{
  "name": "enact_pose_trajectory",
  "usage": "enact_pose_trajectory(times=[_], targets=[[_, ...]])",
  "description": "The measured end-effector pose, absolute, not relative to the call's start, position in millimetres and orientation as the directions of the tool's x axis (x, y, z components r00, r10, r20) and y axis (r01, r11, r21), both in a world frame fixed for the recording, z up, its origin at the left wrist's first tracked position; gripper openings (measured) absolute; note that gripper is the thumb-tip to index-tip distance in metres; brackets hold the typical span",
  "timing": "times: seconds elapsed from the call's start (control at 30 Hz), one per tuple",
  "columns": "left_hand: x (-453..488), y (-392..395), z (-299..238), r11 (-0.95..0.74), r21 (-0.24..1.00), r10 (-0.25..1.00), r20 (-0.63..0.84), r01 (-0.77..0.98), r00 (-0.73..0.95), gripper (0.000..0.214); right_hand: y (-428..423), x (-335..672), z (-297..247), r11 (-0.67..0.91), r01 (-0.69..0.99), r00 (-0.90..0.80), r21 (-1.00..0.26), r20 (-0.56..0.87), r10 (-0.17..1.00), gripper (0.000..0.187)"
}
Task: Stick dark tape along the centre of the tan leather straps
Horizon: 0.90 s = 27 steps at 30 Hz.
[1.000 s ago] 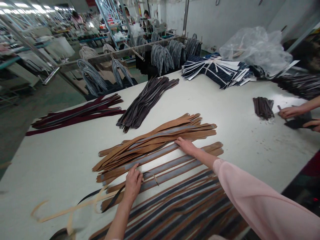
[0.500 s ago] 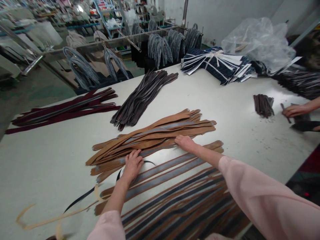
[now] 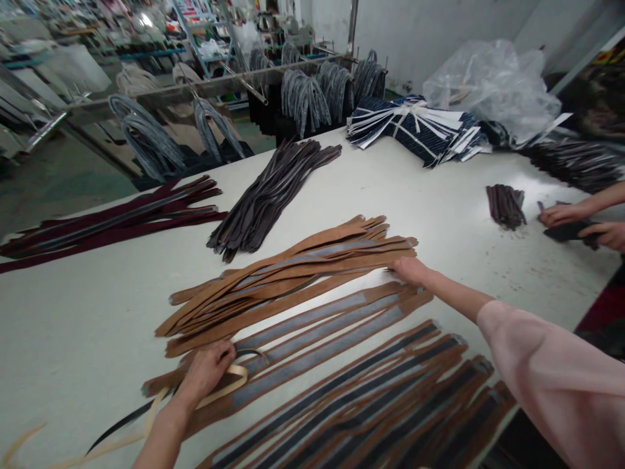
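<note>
My left hand [image 3: 208, 368] lies low over the left ends of the brown straps with grey backing [image 3: 312, 355]. Its fingers are curled around a thin black strip [image 3: 120, 423] that comes out on both sides. A pale yellow tape [image 3: 222, 391] loops beside the wrist. At the right end of the pile of brown straps [image 3: 293, 260], my right hand [image 3: 410, 270] pinches the edge of the lowest strap; its fingertips are partly hidden. Nearer to me, brown straps with dark centre bands [image 3: 342, 397] lie side by side.
Beyond the brown pile lie dark grey-brown straps [image 3: 273, 195] and maroon straps [image 3: 112, 218]. Dark striped fabric [image 3: 415, 130] and a clear plastic bag [image 3: 493, 91] sit at the back. At right, a co-worker's hands [image 3: 569, 213] work near short dark strips [image 3: 506, 205].
My left hand has moved left and nearer to me, my right hand to the right along the pile. Another grey-backed strap now shows in the row below the pile. The view has shifted slightly.
</note>
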<state>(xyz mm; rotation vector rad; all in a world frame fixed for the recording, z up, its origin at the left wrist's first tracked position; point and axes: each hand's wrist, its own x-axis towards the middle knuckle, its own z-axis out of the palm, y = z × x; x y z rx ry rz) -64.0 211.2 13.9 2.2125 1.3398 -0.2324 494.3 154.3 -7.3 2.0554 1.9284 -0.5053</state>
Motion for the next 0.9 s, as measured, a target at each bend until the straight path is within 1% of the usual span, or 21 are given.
enact_pose_trajectory(times=[0.07, 0.13, 0.23, 0.33, 0.43, 0.53, 0.6, 0.67, 0.73, 0.8, 0.87, 0.9], targets=[[-65.9, 206.6, 11.6, -0.347, 0.384, 0.776, -0.395, 0.856, 0.492, 0.027, 147.1, 494.2, -9.0, -0.081, 0.994, 0.046, -0.073, -0.392, 0.919, 0.021], [-54.7, 201.8, 8.6, -0.375, 0.419, 0.770, -0.356, 0.827, 0.530, 0.028, 143.6, 480.0, -8.3, -0.077, 0.988, 0.032, -0.136, -0.309, 0.951, 0.023], [-27.7, 199.0, 5.4, -0.441, 0.408, 0.766, -0.293, 0.799, 0.573, 0.027, 146.8, 443.6, -3.7, 0.011, 0.973, -0.065, -0.231, -0.225, 0.972, 0.026], [-6.5, 203.8, 3.5, -0.472, 0.356, 0.800, -0.210, 0.806, 0.562, 0.024, 158.2, 407.3, -0.6, 0.119, 0.953, -0.185, -0.279, -0.221, 0.958, 0.030], [7.7, 213.2, 0.0, -0.491, 0.394, 0.817, -0.103, 0.777, 0.568, 0.024, 173.3, 377.7, -2.7, 0.174, 0.941, -0.247, -0.291, -0.236, 0.940, 0.035], [26.1, 221.8, -5.8, -0.554, 0.428, 0.768, -0.068, 0.714, 0.637, 0.024, 189.5, 352.0, -5.9, 0.161, 0.950, -0.233, -0.268, -0.266, 0.935, 0.035], [42.8, 225.9, -9.6, -0.601, 0.403, 0.729, -0.078, 0.690, 0.680, 0.023, 200.4, 338.1, -5.6, 0.128, 0.962, -0.197, -0.242, -0.287, 0.938, 0.033], [59.7, 229.2, -11.9, -0.618, 0.354, 0.724, -0.093, 0.702, 0.684, 0.022, 209.9, 329.2, -3.1, 0.119, 0.970, -0.182, -0.210, -0.311, 0.933, 0.030], [71.9, 232.7, -11.6, -0.612, 0.300, 0.740, -0.112, 0.732, 0.664, 0.020, 216.1, 327.1, 0.6, 0.178, 0.969, -0.224, -0.170, -0.314, 0.923, 0.028], [74.8, 237.1, -8.8, -0.610, 0.258, 0.740, -0.151, 0.749, 0.655, 0.020, 216.9, 333.3, 4.5, 0.272, 0.955, -0.295, -0.118, -0.289, 0.911, 0.023], [66.5, 241.8, -4.3, -0.622, 0.247, 0.712, -0.216, 0.743, 0.668, 0.022, 212.1, 348.3, 8.0, 0.337, 0.940, -0.340, -0.059, -0.257, 0.905, 0.019], [58.5, 243.7, -1.5, -0.624, 0.245, 0.701, -0.244, 0.742, 0.670, 0.023, 208.2, 358.7, 9.2, 0.346, 0.938, -0.343, -0.035, -0.254, 0.904, 0.020]])
